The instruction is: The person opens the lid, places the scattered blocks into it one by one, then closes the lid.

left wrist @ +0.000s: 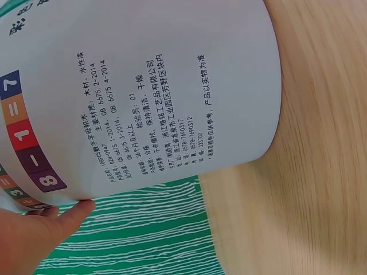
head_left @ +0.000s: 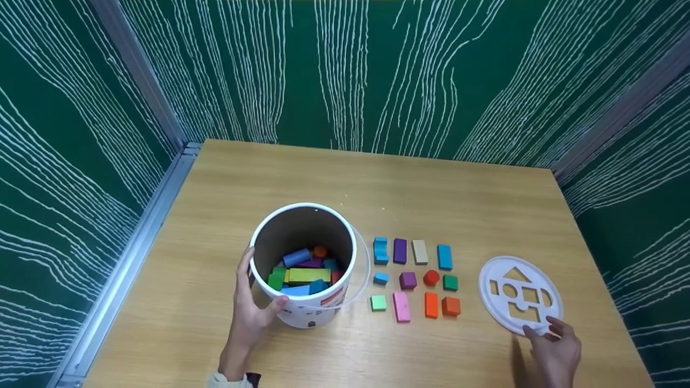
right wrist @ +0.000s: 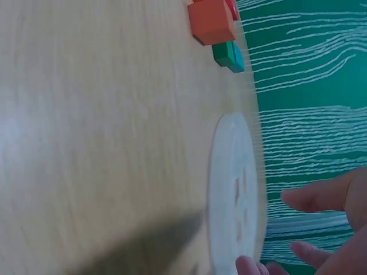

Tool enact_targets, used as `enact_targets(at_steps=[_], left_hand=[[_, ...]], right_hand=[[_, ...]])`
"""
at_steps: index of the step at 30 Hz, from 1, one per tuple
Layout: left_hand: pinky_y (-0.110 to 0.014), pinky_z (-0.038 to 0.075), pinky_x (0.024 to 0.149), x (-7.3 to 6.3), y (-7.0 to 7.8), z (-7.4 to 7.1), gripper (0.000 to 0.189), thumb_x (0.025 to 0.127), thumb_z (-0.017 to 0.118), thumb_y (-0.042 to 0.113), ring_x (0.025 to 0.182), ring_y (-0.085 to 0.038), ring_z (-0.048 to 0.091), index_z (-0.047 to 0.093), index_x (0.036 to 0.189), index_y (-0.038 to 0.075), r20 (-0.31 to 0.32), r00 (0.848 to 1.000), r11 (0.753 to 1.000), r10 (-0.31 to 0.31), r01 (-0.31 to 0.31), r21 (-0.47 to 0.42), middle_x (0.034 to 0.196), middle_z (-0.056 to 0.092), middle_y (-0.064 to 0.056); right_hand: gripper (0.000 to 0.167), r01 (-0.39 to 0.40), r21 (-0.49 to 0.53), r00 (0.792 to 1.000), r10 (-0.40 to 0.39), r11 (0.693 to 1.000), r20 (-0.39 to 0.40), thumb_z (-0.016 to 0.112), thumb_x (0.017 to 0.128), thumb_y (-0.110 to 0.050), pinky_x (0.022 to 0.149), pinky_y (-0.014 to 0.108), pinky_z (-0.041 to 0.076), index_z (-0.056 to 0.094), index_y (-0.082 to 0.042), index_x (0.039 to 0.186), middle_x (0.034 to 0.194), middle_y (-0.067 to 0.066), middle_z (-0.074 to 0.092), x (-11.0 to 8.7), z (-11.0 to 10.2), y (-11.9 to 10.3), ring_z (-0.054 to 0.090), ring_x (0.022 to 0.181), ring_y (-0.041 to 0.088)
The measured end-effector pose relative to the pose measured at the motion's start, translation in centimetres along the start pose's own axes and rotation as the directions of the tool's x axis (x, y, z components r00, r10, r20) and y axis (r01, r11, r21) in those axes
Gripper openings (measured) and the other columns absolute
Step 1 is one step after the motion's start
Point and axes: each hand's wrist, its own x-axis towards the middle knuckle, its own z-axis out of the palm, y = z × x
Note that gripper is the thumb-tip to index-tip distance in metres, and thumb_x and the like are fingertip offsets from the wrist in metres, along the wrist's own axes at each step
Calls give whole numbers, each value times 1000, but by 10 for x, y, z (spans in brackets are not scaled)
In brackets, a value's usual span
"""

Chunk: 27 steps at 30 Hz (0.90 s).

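Note:
My left hand (head_left: 250, 312) holds the white bucket (head_left: 296, 317) at its left side, thumb on the near wall below the rim and fingers round the far left. The bucket tilts towards me; inside lie coloured blocks, among them a yellow-green bar (head_left: 308, 276) and a blue cylinder (head_left: 296, 257). Printed text covers the bucket's wall (left wrist: 172, 86) in the left wrist view. My right hand (head_left: 558, 347) hovers by the near edge of a round white lid (head_left: 501, 311) with shaped cut-outs. Its thumb and fingers are apart, and nothing shows between them in the right wrist view.
Three rows of blocks lie between bucket and lid, including a purple bar (head_left: 400, 251), a red cylinder (head_left: 431, 278), a pink bar (head_left: 401, 307) and an orange cube (head_left: 451, 306). The bucket's clear handle (head_left: 366, 269) hangs to its right. Green walls (head_left: 345, 75) border the wooden table (head_left: 259, 167).

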Motion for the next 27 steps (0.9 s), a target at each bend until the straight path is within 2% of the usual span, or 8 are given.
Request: enact_targets(at_steps=[4,7,9,11,14,17,22,27], left_hand=[[-61,19,108,0,-1,0,91,75,72,18,140,-23,20,19,150,20,2,1000,1000,-6,6,4,156,17,0],[-61,19,108,0,-1,0,92,75,72,19,140,-24,20,19,150,21,5,1000,1000,-4,4,0,156,17,0],[-62,19,108,0,-2,0,92,75,72,19,140,-25,20,19,150,20,4,1000,1000,4,-4,-4,156,17,-1],[-62,19,108,0,-3,0,92,74,72,19,140,-25,20,19,150,19,1,1000,1000,16,-16,-5,156,18,-2],[-62,19,108,-1,-4,0,93,74,73,19,140,-25,20,19,150,18,-6,1000,1000,27,-27,1,156,18,-3],[-61,19,108,-1,-4,0,93,74,72,19,140,-24,20,19,150,18,-10,1000,1000,28,-28,10,156,18,-2],[-62,19,108,-1,-3,0,92,75,73,21,140,-25,21,20,150,18,-10,999,999,41,-40,7,156,18,-3],[-63,18,107,-1,-5,0,92,75,73,23,139,-26,21,20,150,17,-10,998,999,55,-55,3,156,18,-4]], right_hand=[[59,92,-55,995,-90,994,41,68,84,-3,63,29,54,42,1,137,136,26,36,-10,3,-3,40,120,39],[52,235,-105,970,-227,966,83,70,81,-2,58,22,52,49,4,128,128,27,42,-20,4,-2,44,114,40],[47,368,-141,929,-357,919,96,72,77,-1,59,17,48,54,5,121,122,26,48,-27,5,-1,50,108,39],[43,491,-164,871,-480,856,104,73,74,1,60,12,43,59,5,114,116,25,54,-33,8,-1,55,102,38],[40,610,-163,792,-596,775,132,74,71,5,67,12,43,62,5,109,110,24,60,-39,13,-4,59,96,37],[41,660,-153,750,-631,736,200,73,70,6,74,22,48,61,5,110,109,25,60,-42,17,-8,59,95,38],[45,688,-176,715,-616,704,330,74,71,3,80,43,46,59,5,113,110,26,56,-40,25,-15,56,96,38],[45,721,-204,675,-607,662,419,74,72,-1,79,46,44,59,5,114,109,26,53,-39,32,-23,54,97,38]])
